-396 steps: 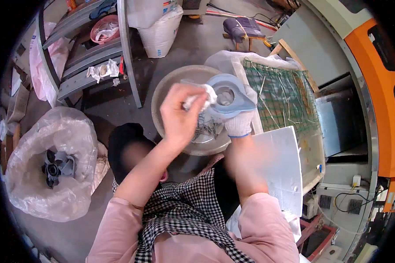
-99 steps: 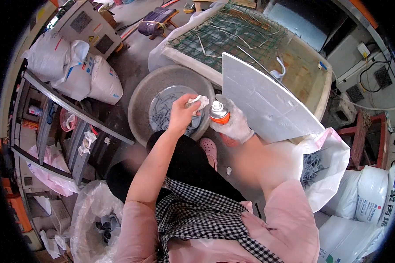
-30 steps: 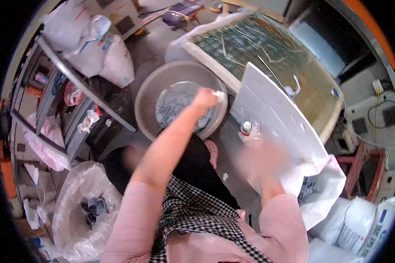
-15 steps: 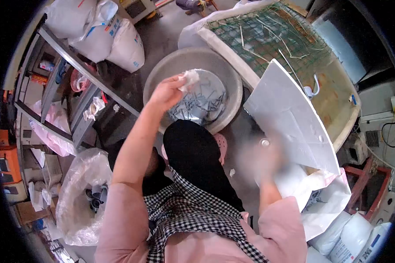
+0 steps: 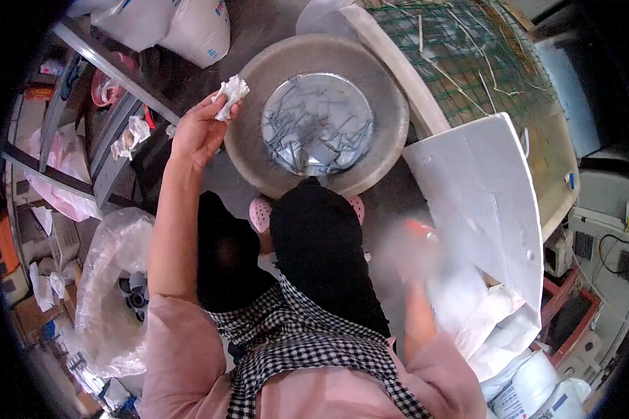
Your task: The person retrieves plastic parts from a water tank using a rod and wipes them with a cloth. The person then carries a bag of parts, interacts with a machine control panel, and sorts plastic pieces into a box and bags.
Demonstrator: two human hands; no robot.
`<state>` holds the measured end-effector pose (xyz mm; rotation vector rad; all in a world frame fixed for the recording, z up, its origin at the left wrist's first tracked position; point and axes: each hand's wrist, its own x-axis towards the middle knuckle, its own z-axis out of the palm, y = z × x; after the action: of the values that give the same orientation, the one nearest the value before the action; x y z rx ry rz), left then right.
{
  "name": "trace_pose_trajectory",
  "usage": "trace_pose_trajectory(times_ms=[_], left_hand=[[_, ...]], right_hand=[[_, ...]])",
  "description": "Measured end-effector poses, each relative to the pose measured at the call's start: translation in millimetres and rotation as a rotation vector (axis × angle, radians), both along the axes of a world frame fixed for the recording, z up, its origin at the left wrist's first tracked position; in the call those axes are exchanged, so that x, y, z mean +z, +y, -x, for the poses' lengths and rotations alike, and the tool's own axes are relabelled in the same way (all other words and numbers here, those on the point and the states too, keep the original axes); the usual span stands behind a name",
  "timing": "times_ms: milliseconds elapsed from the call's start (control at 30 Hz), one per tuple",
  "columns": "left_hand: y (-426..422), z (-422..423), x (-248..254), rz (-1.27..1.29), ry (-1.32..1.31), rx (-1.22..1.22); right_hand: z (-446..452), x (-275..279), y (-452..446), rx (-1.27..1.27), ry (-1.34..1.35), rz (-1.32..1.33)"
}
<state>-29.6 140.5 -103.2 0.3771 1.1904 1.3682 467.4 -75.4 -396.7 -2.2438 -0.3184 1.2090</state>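
**White wad pinched at upper left, right hand lost in blur**

Nearest on my feed, right of centre, the right hand (image 5: 407, 260) is a pale smear; I can't tell whether its fingers are spread or closed around the orange-red object (image 5: 418, 228) at its upper edge. Farther out, upper left, the left hand (image 5: 200, 131) has thumb and fingers closed on a white wad (image 5: 231, 96), which overlaps the left rim of the basin (image 5: 388, 115) in my view. I'd call the wad light, soft, easily squashed, hardly slippery; a loose pinch on its lower folds should do. And its look: crumpled, lumpy, ragged-edged, cloth or paper, I can't say which. Beyond, upper centre, thin grey pieces (image 5: 353, 140) lie in the basin.
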Motion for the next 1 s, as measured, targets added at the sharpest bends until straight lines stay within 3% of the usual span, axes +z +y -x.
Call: trace_pose_trajectory(times_ms=[33,67,200,267,300,367,400,500,567,633,733,800,867,967,1000], left_hand=[[-1,4,-3,-0.008,-0.023,0.051],[-4,8,-5,-0.017,-0.037,0.066],[-6,16,-10,0.009,-0.072,0.135],[-3,12,-5,-0.038,-0.081,0.134],[-2,8,-2,-0.034,-0.083,0.147],[-1,5,1,-0.037,-0.046,0.146],[-3,13,-9,-0.058,-0.081,0.099],[-5,8,-3,0.008,-0.081,0.160],[-4,9,4,0.050,-0.034,0.228],[-3,19,5,-0.045,-0.045,0.201],[-5,22,13,-0.062,0.000,0.263],[-5,20,18,-0.077,0.012,0.247],[-7,15,18,-0.113,0.013,0.215],[-9,6,17,-0.157,0.027,0.176],[-11,2,19,-0.151,0.030,0.200]], right_hand=[[6,12,-1,-0.052,0.251,0.325],[17,23,-1,0.029,0.232,0.305],[112,110,95,0.639,-0.153,-0.377],[175,119,160,0.937,-0.293,-0.474],[204,117,188,1.157,-0.423,-0.304],[256,70,224,1.396,-0.577,-0.386],[275,46,231,1.402,-0.574,-0.389],[309,-16,250,1.534,-0.938,-0.650],[319,-36,266,1.676,-0.694,-0.246],[313,-15,258,1.641,-0.752,-0.266],[285,54,272,1.349,-0.290,-0.586],[267,113,277,1.304,-0.251,-0.677],[249,136,280,1.178,-0.066,-0.853],[248,221,278,1.121,-0.006,-1.065],[247,241,277,1.134,-0.100,-1.092]])
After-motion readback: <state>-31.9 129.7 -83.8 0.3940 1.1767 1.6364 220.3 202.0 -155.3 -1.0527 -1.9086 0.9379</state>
